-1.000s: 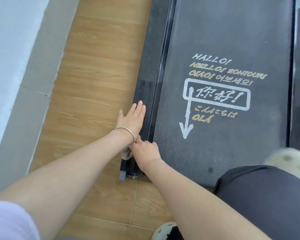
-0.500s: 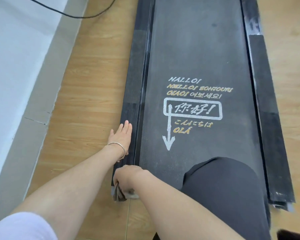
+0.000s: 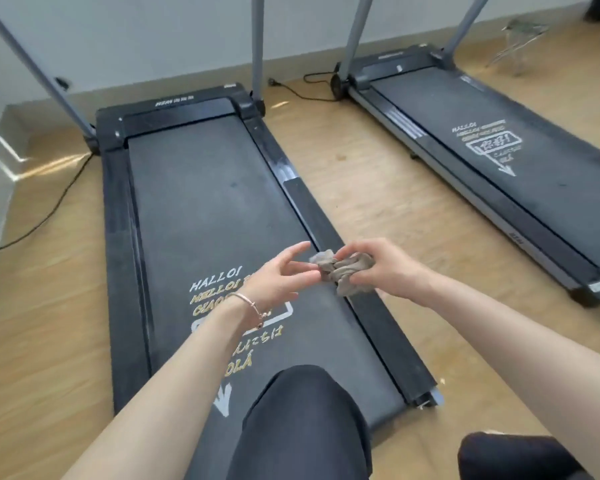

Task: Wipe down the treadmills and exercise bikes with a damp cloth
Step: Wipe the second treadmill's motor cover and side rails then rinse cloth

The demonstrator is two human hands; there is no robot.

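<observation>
Cloth point(image 3: 344, 271) looks grey-brown, crumpled into a wrinkled wad.

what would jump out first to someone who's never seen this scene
The eye goes first to the crumpled grey-brown cloth in the middle, bunched in the right hand above the right side rail of the near treadmill, with the open left hand reaching toward it. Next come the white and gold greetings printed on that treadmill's black belt, and a second treadmill to the right on the wooden floor.

Wooden floor point(image 3: 378, 188), treadmill point(image 3: 205, 202) in the middle, second treadmill point(image 3: 541, 209) at right, apart.
</observation>
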